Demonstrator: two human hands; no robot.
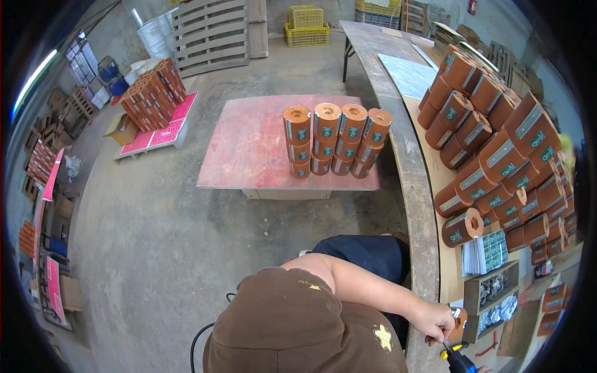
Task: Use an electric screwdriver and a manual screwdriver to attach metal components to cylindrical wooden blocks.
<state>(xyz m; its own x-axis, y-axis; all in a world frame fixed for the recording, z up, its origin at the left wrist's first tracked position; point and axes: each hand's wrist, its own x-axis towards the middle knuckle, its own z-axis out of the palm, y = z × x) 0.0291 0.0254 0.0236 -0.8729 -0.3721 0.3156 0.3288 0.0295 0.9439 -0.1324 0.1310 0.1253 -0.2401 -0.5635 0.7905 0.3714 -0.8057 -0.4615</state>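
At the lower right, my left hand (433, 320) is closed in a pinch by the tip of a black and blue power screwdriver (460, 362). Whatever lies between those fingertips is too small to make out. Just beyond them is a terracotta-coloured cylinder (460, 317), partly hidden by the hand. Only a sliver of my right hand (484, 370) shows at the lower edge, against the screwdriver's body, and seems to grip it. A small yellow part (444, 354) lies beside the tool.
Stacked terracotta cylinders (491, 161) with green labels fill the long bench (410, 186). Near me are a pile of green-and-white cards (485, 252) and a wooden box (471, 295) of small metal parts. More cylinders (328, 118) stand on a low red table (249, 137).
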